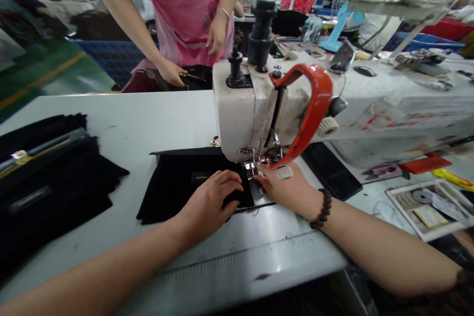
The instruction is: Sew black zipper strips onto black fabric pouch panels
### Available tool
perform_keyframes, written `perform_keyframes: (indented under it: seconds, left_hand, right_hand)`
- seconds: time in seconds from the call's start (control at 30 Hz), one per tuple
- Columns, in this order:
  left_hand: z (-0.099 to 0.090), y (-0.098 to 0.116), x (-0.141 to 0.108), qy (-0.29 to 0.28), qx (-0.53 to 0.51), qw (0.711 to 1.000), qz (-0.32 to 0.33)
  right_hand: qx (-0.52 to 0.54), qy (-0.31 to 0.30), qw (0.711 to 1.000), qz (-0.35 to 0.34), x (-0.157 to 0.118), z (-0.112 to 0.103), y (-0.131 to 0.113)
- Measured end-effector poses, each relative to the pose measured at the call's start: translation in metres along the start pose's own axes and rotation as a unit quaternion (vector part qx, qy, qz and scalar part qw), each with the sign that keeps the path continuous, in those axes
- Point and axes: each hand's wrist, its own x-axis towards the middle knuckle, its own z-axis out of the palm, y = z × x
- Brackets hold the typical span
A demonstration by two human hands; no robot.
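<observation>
A black fabric piece (174,185) with a small lettered label (201,177) lies on the sewing machine's bed, its right edge at the presser foot (251,170). Across its right part rests my left hand (213,195), fingers gently curved and thumb apart, pressing on the cloth. My right hand (287,185) is on the other side of the presser foot, thumb and fingertips drawn together close to the needle. What those fingertips hold, if anything, is hidden. An orange-red guard (314,108) arches from the machine head (240,113) above my right hand.
Black pieces with a zipper (55,177) are stacked at left. At right are a dark phone (333,173), pink snips (387,171) and a parts tray (429,207). Across the table a person in a pink apron (181,5) has one hand on a black item (198,77).
</observation>
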Motion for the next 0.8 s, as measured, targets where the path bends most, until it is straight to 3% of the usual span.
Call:
perform_keyframes:
  seconds: [0.2, 0.37, 0.5, 0.57, 0.7, 0.8]
  left_hand:
    - [-0.003, -0.002, 0.001, 0.026, -0.014, 0.999, 0.029]
    - [-0.013, -0.007, 0.005, 0.036, -0.057, 0.998, 0.000]
    - [-0.024, -0.006, 0.010, 0.059, -0.040, 0.997, -0.041]
    - [-0.028, -0.002, 0.013, 0.050, -0.016, 0.999, -0.011]
    - [-0.029, 0.009, 0.017, -0.032, 0.071, 0.989, 0.127]
    - [-0.023, 0.013, 0.014, -0.057, 0.110, 0.980, 0.155]
  right_hand:
    - [-0.022, 0.013, 0.999, -0.048, 0.000, -0.006, 0.007]
    - [0.023, -0.074, 0.976, -0.203, -0.009, -0.016, 0.006]
    - [0.042, -0.134, 0.966, -0.216, -0.012, -0.014, -0.003]
    - [0.050, -0.152, 0.965, -0.209, -0.012, -0.014, -0.005]
    - [0.060, -0.166, 0.961, -0.213, -0.012, -0.017, -0.005]
    - [0.067, -0.180, 0.958, -0.212, -0.011, -0.019, -0.004]
